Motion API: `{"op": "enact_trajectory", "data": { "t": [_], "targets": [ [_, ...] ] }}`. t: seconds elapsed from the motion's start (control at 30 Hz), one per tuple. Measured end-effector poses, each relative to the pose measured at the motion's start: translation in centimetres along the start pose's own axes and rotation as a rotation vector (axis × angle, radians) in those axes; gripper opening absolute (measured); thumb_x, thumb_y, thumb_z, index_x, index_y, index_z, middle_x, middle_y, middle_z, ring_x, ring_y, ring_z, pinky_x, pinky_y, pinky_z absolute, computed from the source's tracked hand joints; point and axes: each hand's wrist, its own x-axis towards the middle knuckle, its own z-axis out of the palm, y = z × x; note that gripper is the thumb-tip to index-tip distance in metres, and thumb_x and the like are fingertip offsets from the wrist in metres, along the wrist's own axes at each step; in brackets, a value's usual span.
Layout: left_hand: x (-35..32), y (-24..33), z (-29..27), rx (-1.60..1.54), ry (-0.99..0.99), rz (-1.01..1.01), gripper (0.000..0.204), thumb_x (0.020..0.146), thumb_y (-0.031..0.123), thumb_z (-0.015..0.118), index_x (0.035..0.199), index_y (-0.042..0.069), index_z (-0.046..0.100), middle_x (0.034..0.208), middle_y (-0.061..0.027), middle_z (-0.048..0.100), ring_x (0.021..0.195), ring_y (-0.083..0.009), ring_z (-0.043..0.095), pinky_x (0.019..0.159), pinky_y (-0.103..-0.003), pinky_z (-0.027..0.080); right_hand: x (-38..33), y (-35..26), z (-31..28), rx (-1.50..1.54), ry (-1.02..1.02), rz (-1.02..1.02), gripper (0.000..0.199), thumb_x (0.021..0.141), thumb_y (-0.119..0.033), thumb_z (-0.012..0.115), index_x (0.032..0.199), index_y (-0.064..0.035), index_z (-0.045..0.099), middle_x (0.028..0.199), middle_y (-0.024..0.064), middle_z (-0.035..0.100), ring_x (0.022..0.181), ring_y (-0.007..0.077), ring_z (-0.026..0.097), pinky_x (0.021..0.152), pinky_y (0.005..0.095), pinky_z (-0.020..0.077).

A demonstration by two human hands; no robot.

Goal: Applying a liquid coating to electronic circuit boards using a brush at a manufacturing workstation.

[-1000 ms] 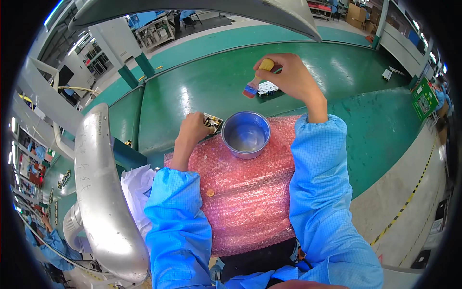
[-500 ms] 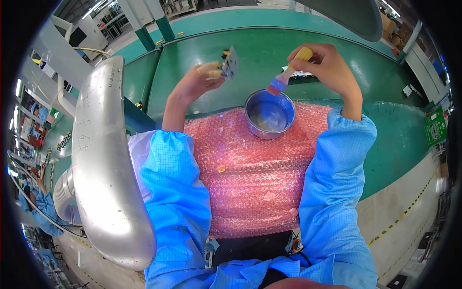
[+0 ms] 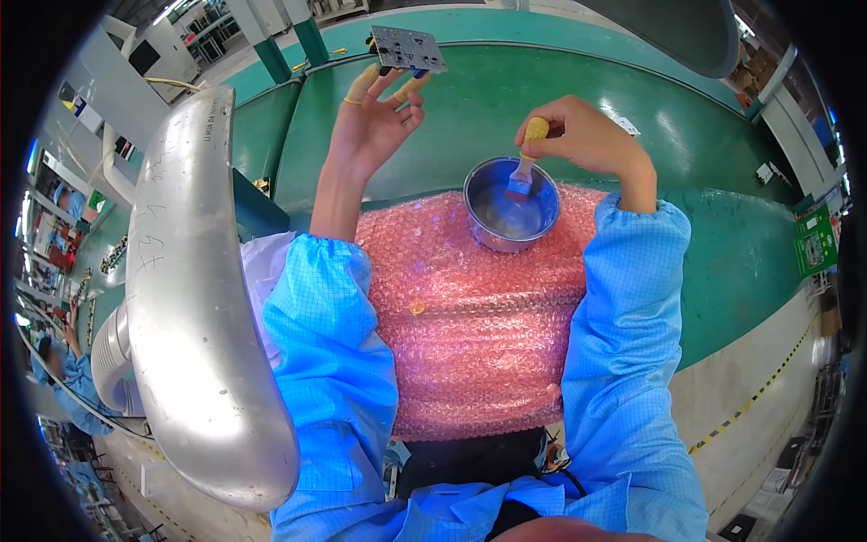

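My left hand (image 3: 375, 122), with yellow finger cots on some fingertips, is raised at the upper left and grips a small grey circuit board (image 3: 408, 50) by its lower edge. The board's flat side, dotted with small dark parts, faces me. In my right hand (image 3: 582, 140) is a brush with a yellow handle (image 3: 536, 130), pinched by the handle. Its reddish bristles (image 3: 517, 191) point down inside a round metal bowl (image 3: 512, 237). Pale liquid seems to lie in the bowl. The bowl stands on pink bubble wrap (image 3: 479, 343).
A large silver fume hood (image 3: 199, 298) stands close along my left arm. The green table (image 3: 488, 99) stretches out beyond the bubble wrap. Another board, green (image 3: 815, 239), is at the far right. A dark rounded panel (image 3: 677, 32) hangs at the top right. A co-worker in blue (image 3: 77, 384) is at the left.
My left hand has risen, moving the circuit board up and turning its flat side toward me. My right hand has lowered the brush into the bowl.
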Motion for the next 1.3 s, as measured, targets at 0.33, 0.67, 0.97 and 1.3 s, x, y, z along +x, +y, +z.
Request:
{"op": "enact_trajectory", "data": {
  "t": [0.33,0.67,0.97,1.3],
  "targets": [
    [0.0,0.0,0.7,0.032,-0.038,0.018,0.052,0.091,0.032,0.066,0.128,0.001,0.049,0.128,-0.0230,0.053,0.087,-0.0210,0.056,0.084,-0.035,0.051,-0.3,1.9,-1.4,0.017,0.250,0.021,0.020,0.083,-0.017,0.069,0.094,0.0000,0.067,0.083,0.0074,0.068,0.074,0.0134,0.063,0.068,0.0274,0.0496],
    [-0.2,-0.3,0.9,0.053,-0.057,0.028,0.045,0.092,0.032,0.064,0.125,0.002,0.052,0.129,-0.0230,0.053,0.088,-0.0206,0.055,0.085,-0.035,0.049,-0.7,2.5,-2.4,-0.068,0.430,0.114,0.021,0.084,-0.020,0.068,0.093,-0.0006,0.068,0.077,0.0083,0.069,0.069,0.0140,0.064,0.064,0.0285,0.0494],
    [-0.2,-0.5,1.0,0.028,-0.050,0.009,0.042,0.093,0.031,0.062,0.123,0.002,0.054,0.128,-0.0229,0.054,0.087,-0.0207,0.055,0.084,-0.035,0.049,-2.3,0.2,-2.9,0.229,0.230,-0.029,0.018,0.089,-0.015,0.070,0.100,-0.0030,0.066,0.087,0.0039,0.067,0.077,0.0100,0.063,0.071,0.0241,0.0509],
    [-0.2,-0.9,1.2,0.021,-0.076,-0.010,0.045,0.093,0.032,0.062,0.126,0.002,0.052,0.128,-0.0223,0.053,0.088,-0.0208,0.054,0.086,-0.036,0.048,-0.9,2.8,-1.9,0.306,0.299,0.025,0.022,0.088,-0.020,0.070,0.101,-0.0027,0.067,0.087,0.0034,0.068,0.074,0.0084,0.060,0.065,0.0226,0.0473]
  ]
}}
